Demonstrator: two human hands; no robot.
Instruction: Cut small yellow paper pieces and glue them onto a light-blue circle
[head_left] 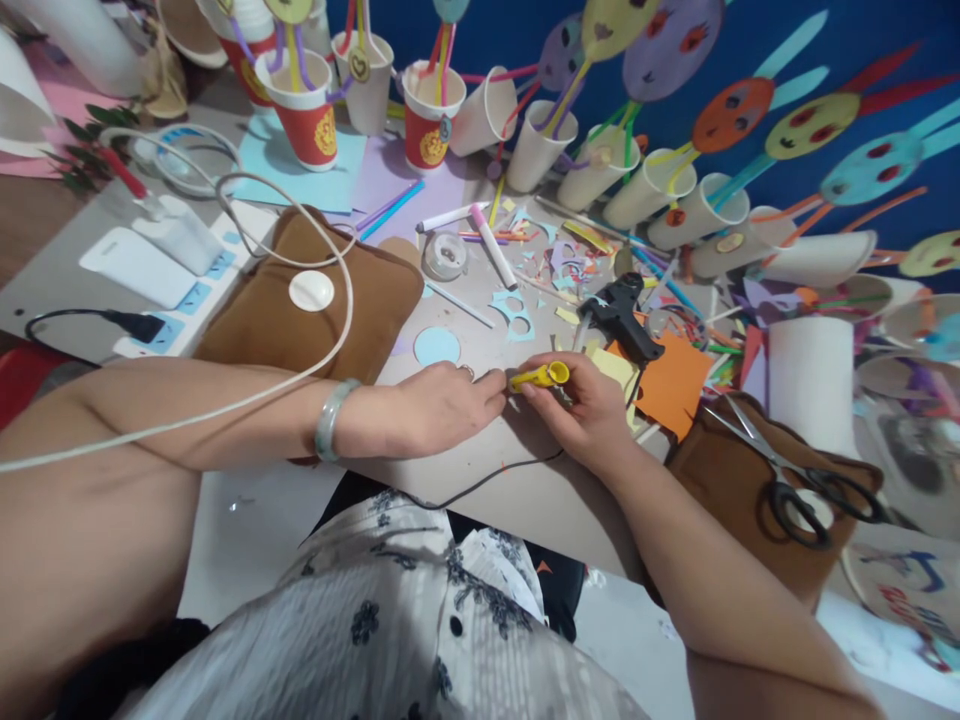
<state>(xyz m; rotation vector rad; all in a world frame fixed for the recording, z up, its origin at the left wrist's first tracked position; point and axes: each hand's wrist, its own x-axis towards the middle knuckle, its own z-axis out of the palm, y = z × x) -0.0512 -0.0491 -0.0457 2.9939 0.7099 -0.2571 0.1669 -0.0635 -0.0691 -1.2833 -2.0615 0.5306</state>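
My right hand (581, 410) grips a small yellow plastic piece (541, 377) just above the grey table (480, 470). The fingertips of my left hand (435, 405) pinch the left end of that same yellow piece. A pale bangle (332, 418) sits on my left wrist. A black glue gun (621, 318) lies just beyond my right hand, next to orange paper (671, 385). A light blue paper circle (437, 346) lies just beyond my left hand.
A brown cushion (300, 300) with a white cable across it lies at the left. Black scissors (795, 490) rest on another brown cushion at the right. Several paper cups (540, 150) with straws and paper faces line the back. Paper scraps and markers (491, 243) litter the middle.
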